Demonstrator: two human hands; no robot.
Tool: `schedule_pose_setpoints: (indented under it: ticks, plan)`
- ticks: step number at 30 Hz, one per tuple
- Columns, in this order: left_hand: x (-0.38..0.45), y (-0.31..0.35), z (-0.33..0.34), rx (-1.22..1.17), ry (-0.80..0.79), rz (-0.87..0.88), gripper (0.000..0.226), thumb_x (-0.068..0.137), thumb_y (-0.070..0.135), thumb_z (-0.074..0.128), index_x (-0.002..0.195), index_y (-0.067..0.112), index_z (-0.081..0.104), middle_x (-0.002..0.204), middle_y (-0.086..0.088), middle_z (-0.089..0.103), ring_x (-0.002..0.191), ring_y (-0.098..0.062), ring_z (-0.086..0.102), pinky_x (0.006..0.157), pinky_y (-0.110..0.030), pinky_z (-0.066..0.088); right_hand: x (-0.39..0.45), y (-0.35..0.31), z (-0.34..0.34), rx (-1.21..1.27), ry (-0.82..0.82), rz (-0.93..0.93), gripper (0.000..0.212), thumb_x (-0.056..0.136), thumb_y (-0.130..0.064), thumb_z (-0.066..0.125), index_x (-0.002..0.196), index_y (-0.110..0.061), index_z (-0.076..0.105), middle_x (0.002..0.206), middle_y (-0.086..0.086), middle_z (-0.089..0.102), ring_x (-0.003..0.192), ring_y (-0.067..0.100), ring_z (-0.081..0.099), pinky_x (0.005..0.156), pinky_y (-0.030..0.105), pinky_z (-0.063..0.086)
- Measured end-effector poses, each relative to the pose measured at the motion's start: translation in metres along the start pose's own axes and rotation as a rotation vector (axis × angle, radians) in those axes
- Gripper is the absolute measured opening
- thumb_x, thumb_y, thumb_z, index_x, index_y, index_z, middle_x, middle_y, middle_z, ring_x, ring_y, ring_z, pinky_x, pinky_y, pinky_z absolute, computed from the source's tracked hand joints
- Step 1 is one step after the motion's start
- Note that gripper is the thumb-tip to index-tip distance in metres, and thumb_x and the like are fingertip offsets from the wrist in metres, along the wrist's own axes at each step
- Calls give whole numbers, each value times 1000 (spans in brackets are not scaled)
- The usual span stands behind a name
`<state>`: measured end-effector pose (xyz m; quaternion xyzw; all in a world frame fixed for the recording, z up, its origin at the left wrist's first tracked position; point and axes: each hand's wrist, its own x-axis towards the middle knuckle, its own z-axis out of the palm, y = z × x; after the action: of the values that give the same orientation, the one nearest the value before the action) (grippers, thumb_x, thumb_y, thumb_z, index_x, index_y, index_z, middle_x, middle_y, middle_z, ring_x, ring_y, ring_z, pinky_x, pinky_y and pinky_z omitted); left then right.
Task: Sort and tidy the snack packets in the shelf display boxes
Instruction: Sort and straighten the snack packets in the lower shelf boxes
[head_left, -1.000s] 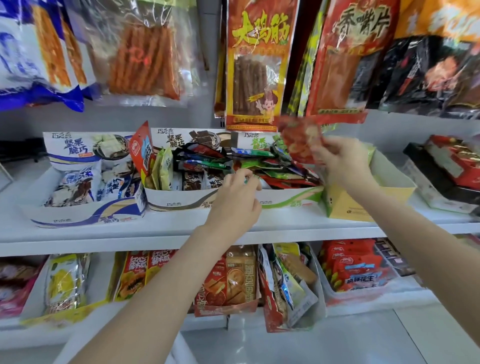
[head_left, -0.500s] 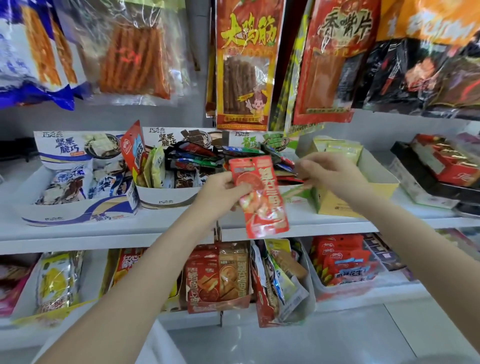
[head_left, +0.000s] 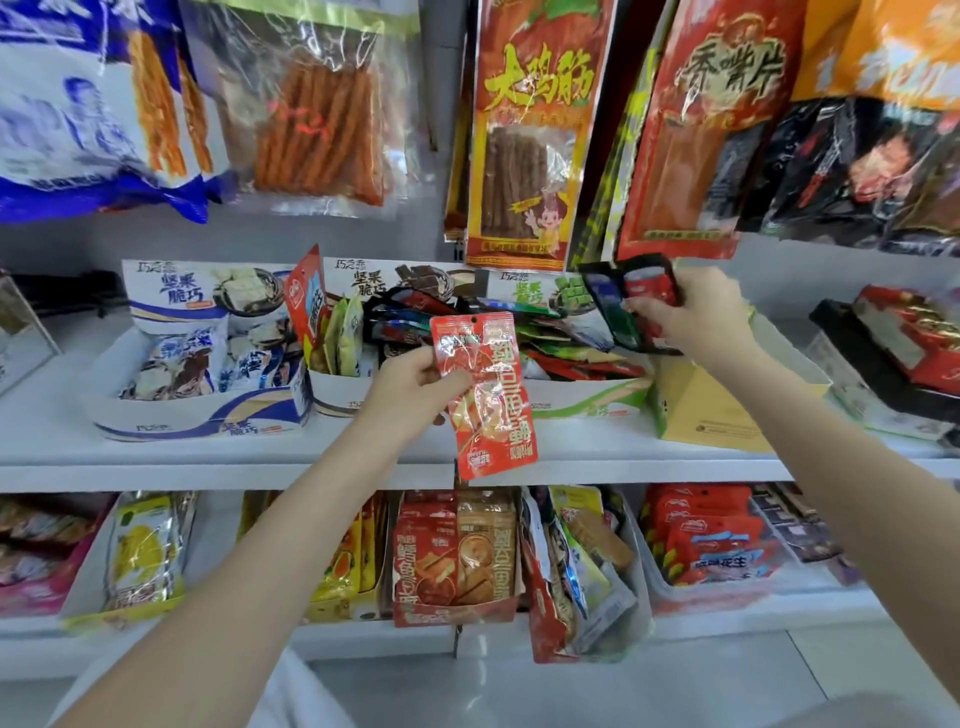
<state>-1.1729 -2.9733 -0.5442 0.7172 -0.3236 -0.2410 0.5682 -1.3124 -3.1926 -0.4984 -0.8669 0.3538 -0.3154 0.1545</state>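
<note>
My left hand (head_left: 415, 382), at the centre of the frame, pinches a red packet (head_left: 485, 395) by its left edge, thumb on the front and fingers curled behind, so the packet hangs free in front of the middle shelf (head_left: 208, 460). My right hand (head_left: 693, 317), right of centre, has its fingers closed round a small bunch of dark packets (head_left: 631, 301), black, blue and red, lifted just above the jumbled heap in the green-trimmed display box (head_left: 587, 402). How many are in that bunch I cannot tell; they overlap and the edges blur.

I judge this to be the pulling-out stage: strays come off the mixed heap before anything gets filed. To do it well, I would match each packet to a box by its print. The red one looks to me like the same product as the red-and-tan packets (head_left: 457, 551) standing in the red carton on the lower shelf, directly below my left hand, so that seems its home. I would lower it upright, label forward, and slide it in behind the front row rather than drop it on top. With the right hand, I would keep the grip firm but not crush the foil, and separate the bunch by colour over the yellow box (head_left: 711, 410) at the right, so nothing falls back into the heap.
</note>
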Motion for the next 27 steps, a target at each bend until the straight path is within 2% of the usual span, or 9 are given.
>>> schedule_pose_setpoints:
  ticks: [4, 6, 10, 12, 14, 16, 21, 25, 27]
  plan:
    - [-6, -4, -7, 38, -63, -12, 9, 90, 15, 56, 87, 24, 59, 89, -2, 66, 78, -14, 61, 65, -26, 48, -37, -12, -30, 788, -210, 334, 28, 84, -6, 62, 111, -10, 56, 96, 3, 66, 83, 17, 65, 74, 33, 52]
    - [-14, -8, -13, 69, -111, -19, 9, 90, 16, 57, 90, 25, 59, 96, -4, 67, 84, -16, 64, 69, -27, 52, -59, -10, -29, 854, -318, 353, 27, 82, -1, 61, 106, -12, 57, 92, 4, 68, 76, 14, 67, 69, 32, 55]
    - [-30, -25, -24, 258, -201, 35, 10, 88, 17, 59, 93, 25, 64, 95, 3, 68, 79, -4, 61, 60, -14, 49, -89, 4, -23, 859, -290, 367, 19, 82, 1, 60, 87, -18, 61, 79, -4, 71, 71, 9, 68, 71, 29, 56]
    - [-32, -33, -25, 348, -251, 37, 13, 86, 18, 61, 98, 15, 67, 99, 1, 69, 83, -8, 64, 72, -24, 54, -99, 12, -27, 638, -330, 240, 16, 82, -4, 63, 79, -20, 63, 76, -5, 70, 64, 3, 65, 66, 17, 53]
    - [-32, -39, -20, 445, -328, 37, 17, 85, 20, 63, 100, 13, 68, 100, 0, 70, 88, -14, 66, 82, -39, 54, -104, 23, -33, 168, -379, -9, 11, 79, -9, 69, 76, -19, 64, 74, -1, 65, 60, 1, 57, 58, 6, 41]
    - [-32, -45, -11, 522, -405, 45, 18, 85, 21, 63, 100, 13, 67, 100, 0, 70, 90, -16, 67, 85, -42, 53, -110, 33, -37, -123, -457, -121, 13, 79, -14, 71, 70, -15, 62, 63, 2, 57, 55, 2, 46, 52, 12, 36]
    - [-32, -58, 13, 640, -500, 18, 17, 86, 23, 61, 99, 14, 66, 100, -1, 70, 90, -17, 66, 86, -40, 52, -134, 58, -23, -184, -484, -96, 35, 80, -11, 64, 56, -10, 39, 54, 4, 45, 52, 19, 39, 51, 26, 26]
    - [-36, -72, 17, 730, -453, -46, 10, 87, 24, 60, 92, 17, 64, 94, 2, 68, 83, -14, 65, 73, -26, 52, -156, 72, 6, -294, -372, -61, 11, 88, -11, 53, 83, -1, 58, 69, 16, 62, 61, 31, 52, 52, 32, 28]
    - [-39, -81, 19, 705, -416, -81, 8, 87, 25, 61, 92, 19, 63, 93, 1, 69, 82, -14, 65, 76, -31, 54, -162, 78, 15, -386, -274, -71, 15, 90, -12, 49, 94, -1, 58, 74, 21, 64, 66, 36, 57, 53, 32, 29]
